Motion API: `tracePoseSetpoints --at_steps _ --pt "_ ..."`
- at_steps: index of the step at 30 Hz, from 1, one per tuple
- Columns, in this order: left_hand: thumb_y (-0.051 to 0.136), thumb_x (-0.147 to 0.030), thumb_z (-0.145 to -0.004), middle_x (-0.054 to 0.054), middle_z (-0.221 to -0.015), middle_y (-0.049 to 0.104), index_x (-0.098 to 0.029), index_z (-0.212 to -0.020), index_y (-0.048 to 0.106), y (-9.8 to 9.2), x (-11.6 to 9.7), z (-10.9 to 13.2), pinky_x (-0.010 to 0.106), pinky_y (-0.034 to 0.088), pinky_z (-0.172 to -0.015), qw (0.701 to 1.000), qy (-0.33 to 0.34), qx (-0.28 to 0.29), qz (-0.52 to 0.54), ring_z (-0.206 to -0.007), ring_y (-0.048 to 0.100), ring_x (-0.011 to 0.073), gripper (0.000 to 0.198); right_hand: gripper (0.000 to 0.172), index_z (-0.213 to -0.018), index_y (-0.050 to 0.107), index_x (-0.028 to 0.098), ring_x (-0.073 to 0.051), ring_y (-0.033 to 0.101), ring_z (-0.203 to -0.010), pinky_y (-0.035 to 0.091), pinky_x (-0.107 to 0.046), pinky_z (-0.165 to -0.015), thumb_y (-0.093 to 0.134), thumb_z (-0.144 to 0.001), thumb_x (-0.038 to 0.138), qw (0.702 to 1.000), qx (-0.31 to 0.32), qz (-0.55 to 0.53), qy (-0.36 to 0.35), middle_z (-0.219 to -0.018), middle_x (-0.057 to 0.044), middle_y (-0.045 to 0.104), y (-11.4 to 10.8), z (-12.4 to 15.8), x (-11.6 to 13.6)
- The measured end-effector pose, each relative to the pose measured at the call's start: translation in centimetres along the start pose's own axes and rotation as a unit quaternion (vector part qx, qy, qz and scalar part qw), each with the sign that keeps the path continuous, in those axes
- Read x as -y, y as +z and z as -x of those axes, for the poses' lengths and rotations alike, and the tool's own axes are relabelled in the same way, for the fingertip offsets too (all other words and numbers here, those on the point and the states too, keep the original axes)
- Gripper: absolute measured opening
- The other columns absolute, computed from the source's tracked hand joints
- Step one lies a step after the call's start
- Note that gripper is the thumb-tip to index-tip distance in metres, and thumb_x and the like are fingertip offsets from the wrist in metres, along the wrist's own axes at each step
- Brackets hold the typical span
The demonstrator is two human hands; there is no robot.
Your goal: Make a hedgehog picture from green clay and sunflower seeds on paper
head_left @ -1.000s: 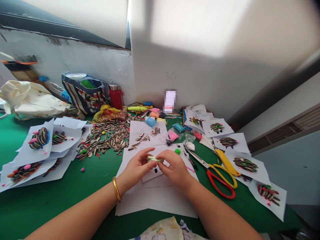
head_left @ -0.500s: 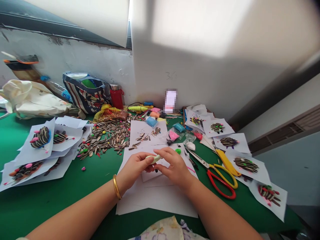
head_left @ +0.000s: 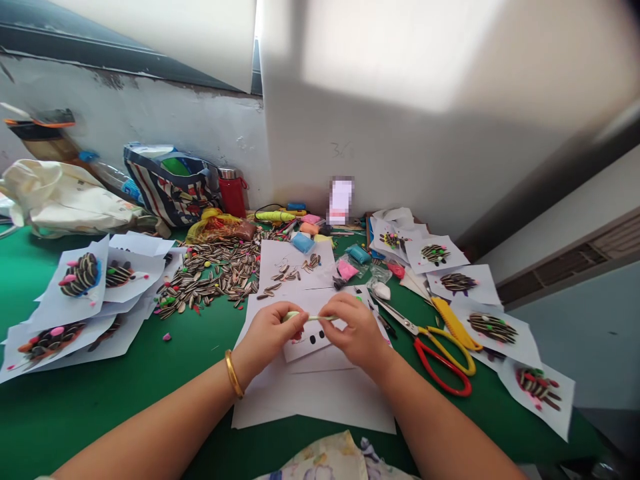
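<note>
A strand of pale green modelling clay (head_left: 314, 318) stretches between my two hands above the papers. My left hand (head_left: 270, 337), with a gold bangle at the wrist, pinches its thicker end. The thin end is pinched in the fingertips of my right hand (head_left: 357, 332). Beneath them lies a small white card (head_left: 299, 355) with black dots and a bit of pink on it, partly hidden by my fingers. Larger white sheets (head_left: 320, 400) are under that card. Just beyond my right hand, a green lump of clay (head_left: 359, 299) is partly covered.
Sunflower seeds (head_left: 220, 270) are heaped at the left, and some lie on a white sheet (head_left: 295, 257). Scissors (head_left: 425, 340) and a yellow cutter (head_left: 455, 325) lie at the right. Seed-decorated cards (head_left: 83, 307) flank both sides. Clay packets (head_left: 347, 269) and a red flask (head_left: 231, 193) stand farther back.
My hands have drawn apart, my right hand turning its fingers downward. The green clay between them is pulled into a thin strand, and more of the card's black dots show.
</note>
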State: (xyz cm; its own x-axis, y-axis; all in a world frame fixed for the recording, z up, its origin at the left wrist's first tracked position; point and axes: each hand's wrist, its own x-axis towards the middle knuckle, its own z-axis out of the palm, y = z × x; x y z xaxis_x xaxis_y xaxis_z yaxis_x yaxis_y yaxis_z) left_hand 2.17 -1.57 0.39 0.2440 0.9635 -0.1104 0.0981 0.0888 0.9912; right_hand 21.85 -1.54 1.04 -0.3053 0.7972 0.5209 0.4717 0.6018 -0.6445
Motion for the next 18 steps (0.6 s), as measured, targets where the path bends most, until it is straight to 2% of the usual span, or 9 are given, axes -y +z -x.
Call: tracePoseSetpoints --at_steps 2,4,6,8,10,12,15,18 --pt "0.071 -0.049 -0.076 0.002 -0.068 0.064 -0.016 -0.082 0.067 0.0 -0.2 0.0 0.027 0.051 -0.064 0.998 0.012 -0.035 0.049 -0.065 0.060 0.0148 0.035 0.007 -0.091 0.068 0.023 -0.017 0.059 -0.082 0.050 -0.031 -0.075 0.062 -0.086 0.024 0.998 -0.037 -0.038 0.042 -0.088 -0.004 0.062 -0.6 -0.3 -0.3" --pt "0.070 -0.049 -0.077 0.003 -0.075 0.066 -0.015 -0.092 0.068 0.0 -0.3 0.0 0.029 0.052 -0.069 0.995 0.012 -0.042 0.089 -0.071 0.062 0.0160 0.037 0.021 -0.106 0.067 0.025 -0.018 0.059 -0.087 0.052 -0.031 -0.077 0.066 -0.085 0.027 0.994 -0.046 -0.068 0.065 -0.099 -0.005 0.061 -0.9 -0.4 -0.7" --pt "0.071 -0.048 -0.077 0.004 -0.081 0.067 -0.015 -0.098 0.068 0.0 -0.2 0.1 0.029 0.051 -0.071 0.994 0.004 -0.031 0.105 -0.075 0.063 0.0162 0.039 0.039 -0.122 0.062 0.028 -0.018 0.059 -0.092 0.053 -0.032 -0.079 0.069 -0.083 0.028 0.994 -0.021 -0.078 0.068 -0.108 -0.005 0.059 -0.7 -0.3 -0.9" --pt "0.074 -0.045 -0.075 0.003 -0.081 0.066 -0.015 -0.100 0.067 0.1 -0.1 0.1 0.027 0.050 -0.068 0.995 0.002 -0.016 0.101 -0.073 0.061 0.0148 0.040 0.049 -0.130 0.058 0.030 -0.018 0.059 -0.094 0.051 -0.032 -0.082 0.071 -0.083 0.028 0.996 0.008 -0.063 0.055 -0.107 -0.005 0.058 -0.2 0.0 -0.9" --pt "0.076 -0.043 -0.073 0.000 -0.075 0.063 -0.016 -0.100 0.066 0.2 -0.1 0.1 0.026 0.047 -0.062 0.996 0.004 0.005 0.085 -0.066 0.057 0.0127 0.040 0.046 -0.129 0.060 0.031 -0.017 0.059 -0.089 0.050 -0.032 -0.079 0.070 -0.084 0.027 0.998 0.021 -0.038 0.035 -0.098 -0.004 0.058 0.4 0.2 -0.8" --pt "0.076 -0.043 -0.072 -0.002 -0.071 0.060 -0.016 -0.099 0.066 0.3 0.0 0.1 0.025 0.045 -0.059 0.998 0.011 0.019 0.057 -0.062 0.053 0.0119 0.040 0.037 -0.123 0.065 0.029 -0.017 0.058 -0.081 0.049 -0.030 -0.072 0.068 -0.086 0.027 1.000 0.024 -0.011 0.012 -0.088 -0.003 0.057 0.8 0.4 -0.6" --pt "0.075 -0.045 -0.073 -0.001 -0.070 0.061 -0.015 -0.091 0.067 0.4 0.1 0.2 0.024 0.043 -0.058 1.000 0.021 0.013 0.002 -0.062 0.052 0.0122 0.036 0.019 -0.105 0.074 0.025 -0.017 0.055 -0.073 0.044 -0.030 -0.065 0.063 -0.088 0.026 0.999 0.019 0.047 -0.018 -0.077 -0.003 0.056 1.0 0.4 -0.3" --pt "0.072 -0.044 -0.075 -0.001 -0.067 0.059 -0.015 -0.086 0.066 0.4 0.3 0.2 0.024 0.042 -0.056 0.999 0.025 0.007 -0.028 -0.060 0.051 0.0122 0.032 0.012 -0.090 0.075 0.022 -0.018 0.055 -0.072 0.042 -0.030 -0.065 0.063 -0.088 0.025 0.996 0.019 0.088 -0.023 -0.075 -0.004 0.058 0.9 0.2 -0.3"
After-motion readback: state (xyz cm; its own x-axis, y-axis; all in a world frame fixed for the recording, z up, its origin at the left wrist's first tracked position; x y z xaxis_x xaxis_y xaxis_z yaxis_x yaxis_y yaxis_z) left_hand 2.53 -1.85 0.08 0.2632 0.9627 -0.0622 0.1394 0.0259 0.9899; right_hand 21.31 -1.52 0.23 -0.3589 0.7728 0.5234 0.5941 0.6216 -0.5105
